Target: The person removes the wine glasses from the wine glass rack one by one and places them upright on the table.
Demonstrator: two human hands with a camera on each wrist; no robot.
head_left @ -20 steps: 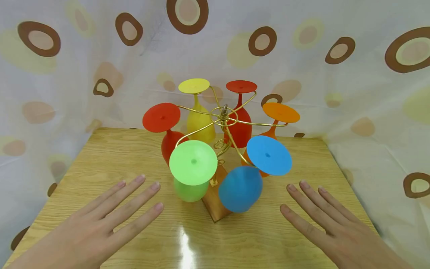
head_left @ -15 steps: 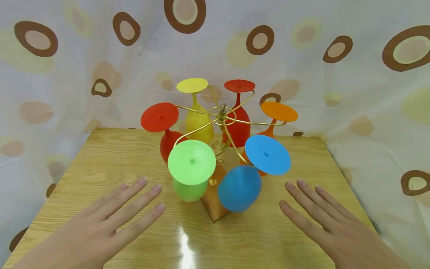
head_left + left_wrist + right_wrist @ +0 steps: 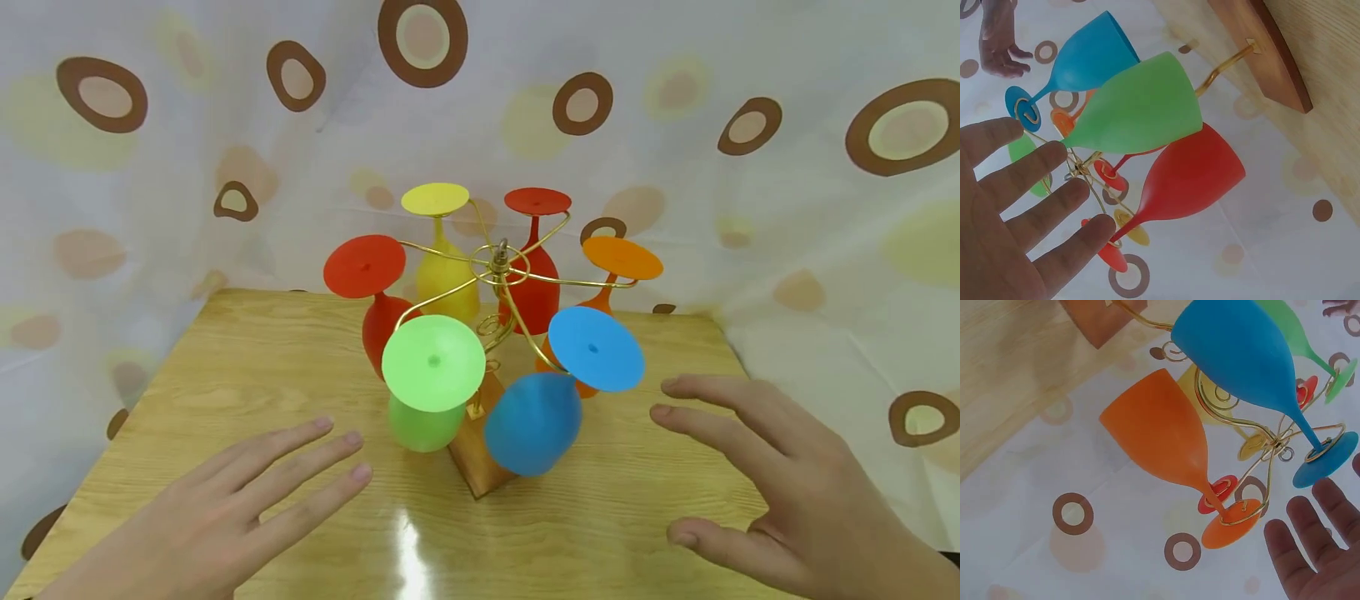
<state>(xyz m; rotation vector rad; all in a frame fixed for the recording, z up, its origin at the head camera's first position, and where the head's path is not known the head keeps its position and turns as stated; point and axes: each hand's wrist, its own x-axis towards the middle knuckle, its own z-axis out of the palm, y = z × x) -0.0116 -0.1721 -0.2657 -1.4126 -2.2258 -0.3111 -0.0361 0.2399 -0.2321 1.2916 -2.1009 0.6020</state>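
**Right hand lifts toward the blue glass**

The right hand (image 3: 780, 475) has risen off the worktop (image 3: 225, 375) since half a second ago and now hovers at about 3 o'clock of the blue glass (image 3: 534, 421), fingers spread and relaxed, holding nothing. The left hand (image 3: 225, 508) stays low at 8 o'clock of the green glass (image 3: 424, 421), fingers straight, seemingly flat on the wood, though contact is hard to confirm. Both glasses hang upside down from the gold wire rack (image 3: 501, 265) on its wooden base (image 3: 480, 467), with red, yellow and orange glasses behind. The lift suggests a reach starting for the blue glass.
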